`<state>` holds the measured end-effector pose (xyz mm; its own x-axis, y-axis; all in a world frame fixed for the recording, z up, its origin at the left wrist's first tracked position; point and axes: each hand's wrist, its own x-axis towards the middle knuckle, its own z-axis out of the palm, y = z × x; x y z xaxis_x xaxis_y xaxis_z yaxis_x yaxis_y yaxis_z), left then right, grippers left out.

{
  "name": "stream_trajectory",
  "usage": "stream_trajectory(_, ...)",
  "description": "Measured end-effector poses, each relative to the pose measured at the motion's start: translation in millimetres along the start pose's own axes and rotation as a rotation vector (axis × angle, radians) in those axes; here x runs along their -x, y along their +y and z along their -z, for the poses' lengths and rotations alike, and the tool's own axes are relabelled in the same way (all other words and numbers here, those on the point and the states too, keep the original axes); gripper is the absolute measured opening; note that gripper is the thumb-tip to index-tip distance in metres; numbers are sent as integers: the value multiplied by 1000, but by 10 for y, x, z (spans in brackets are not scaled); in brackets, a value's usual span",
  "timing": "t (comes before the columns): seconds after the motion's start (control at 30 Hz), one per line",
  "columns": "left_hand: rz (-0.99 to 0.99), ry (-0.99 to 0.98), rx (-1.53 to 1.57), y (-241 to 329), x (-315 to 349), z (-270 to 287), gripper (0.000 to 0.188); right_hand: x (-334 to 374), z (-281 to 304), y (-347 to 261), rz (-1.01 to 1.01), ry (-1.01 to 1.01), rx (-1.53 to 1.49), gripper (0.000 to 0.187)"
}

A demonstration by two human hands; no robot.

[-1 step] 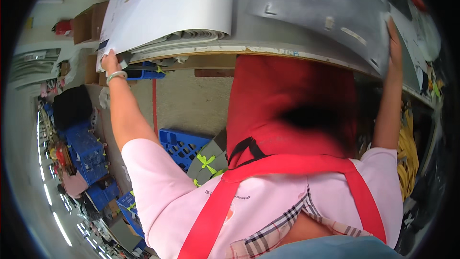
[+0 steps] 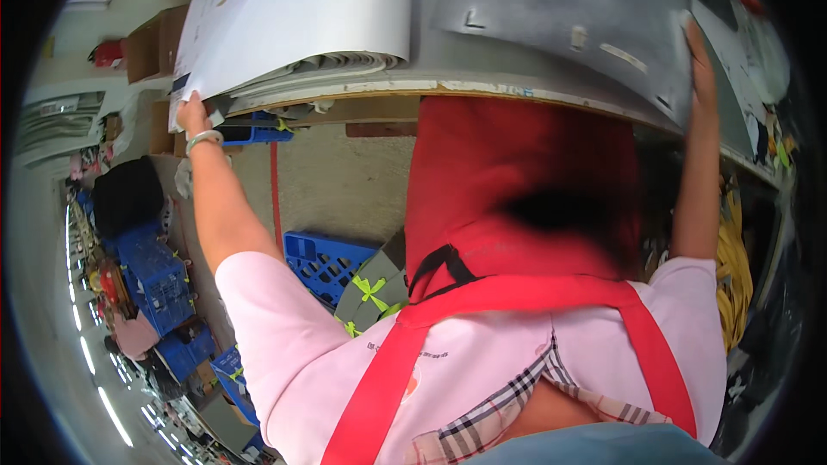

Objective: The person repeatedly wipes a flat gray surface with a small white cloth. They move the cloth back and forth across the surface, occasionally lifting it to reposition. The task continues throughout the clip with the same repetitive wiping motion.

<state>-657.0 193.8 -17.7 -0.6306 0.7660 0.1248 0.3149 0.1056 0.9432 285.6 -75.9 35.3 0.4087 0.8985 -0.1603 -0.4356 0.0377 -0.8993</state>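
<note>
A stack of large white sheets (image 2: 297, 13), its near edges curled and wavy, lies on the left of a work table (image 2: 482, 86). My left hand (image 2: 193, 112), a bangle on its wrist, pinches the near left corner of the white sheets at the table's edge. On the right a stiff, dark grey translucent sheet (image 2: 551, 0) with a few light patches is slightly bowed. My right hand (image 2: 702, 65) is closed on its right edge; the fingertips are partly hidden. Grey tabletop shows between the two.
Below the table are a blue crate (image 2: 323, 263) and grey pieces tied with neon-yellow ribbon (image 2: 369, 290). Further left stand stacked blue crates (image 2: 155, 275), a black bundle (image 2: 129, 194) and a cardboard box (image 2: 155, 43). Yellow strips (image 2: 735, 267) hang at the right. My red apron (image 2: 517, 172) reaches the table edge.
Both hands and the sheets sit slightly further left and higher in the picture, along with much of the scene. Each hand keeps its hold.
</note>
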Motion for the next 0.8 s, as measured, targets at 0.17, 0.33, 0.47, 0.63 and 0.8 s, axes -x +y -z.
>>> stream_trajectory(0.17, -181, 134, -693, 296, -78, 94, 56, -440, -37, 207, 74, -110, 508, 36)
stream_trajectory(0.33, -815, 32, -617, 1190, 862, -477, 52, -632, 14, 236, 102, -49, 707, 13)
stream_trajectory(0.47, -1186, -540, -284, 2308, 3155, -1510, 29, -464, 32, 76, 94, -8, 838, 16)
stream_trajectory(0.63, -1511, -1002, -762, 2387, 4366, -1974, 20, -553, 71, 150, 146, -3, 852, 15)
stream_trajectory(0.8, -1468, -920, -927, 2356, 3937, -1963, 31, -515, 51, 182, 163, -11, 742, 15)
